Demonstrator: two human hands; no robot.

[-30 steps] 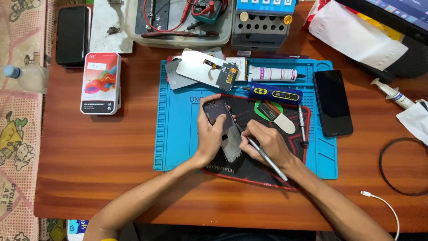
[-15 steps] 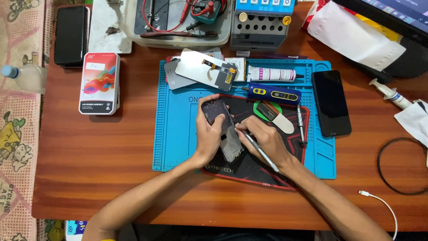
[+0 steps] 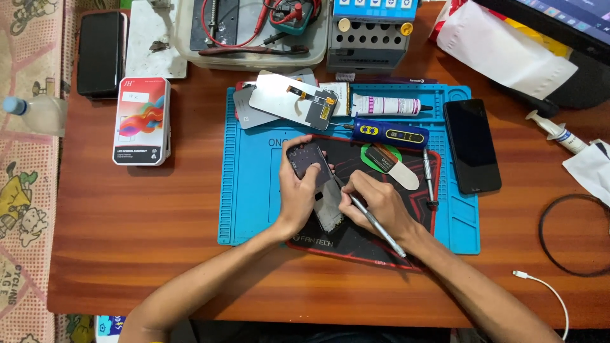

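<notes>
While both hands worked at the centre, the surface was a brown wooden table (image 3: 159, 241) standing on a patterned floor covering (image 3: 25, 190) at the left edge. A blue mat (image 3: 254, 190) lay on the table, and a black pad (image 3: 413, 171) with a red border lay on top of it.

The left hand (image 3: 298, 197) was closed around an opened phone (image 3: 308, 162), held tilted over the black pad, with a grey panel (image 3: 329, 209) lying just below it. The right hand (image 3: 378, 203) was closed on a slim metal tool (image 3: 375, 225) (held like a pen), its tip meeting the phone's lower edge.

Packages and labelled items were placed as follows:
- A white rectangular box (image 3: 141, 121) with a multicolour swirl print lay left of the mat, flat on the table.
- A white tube (image 3: 387, 105) with a dark nozzle lay along the mat's top edge.
- A blue, oblong device (image 3: 387, 133) with yellow buttons lay just below the tube.
- A white screen panel (image 3: 289, 98) with a ribbon cable rested at the mat's top left corner.
- A dark phone (image 3: 471, 146) lay face up on the mat's right side.
- A second black phone (image 3: 100, 54) lay at the table's top left.
- A small syringe (image 3: 556, 133) lay near the right edge.
</notes>
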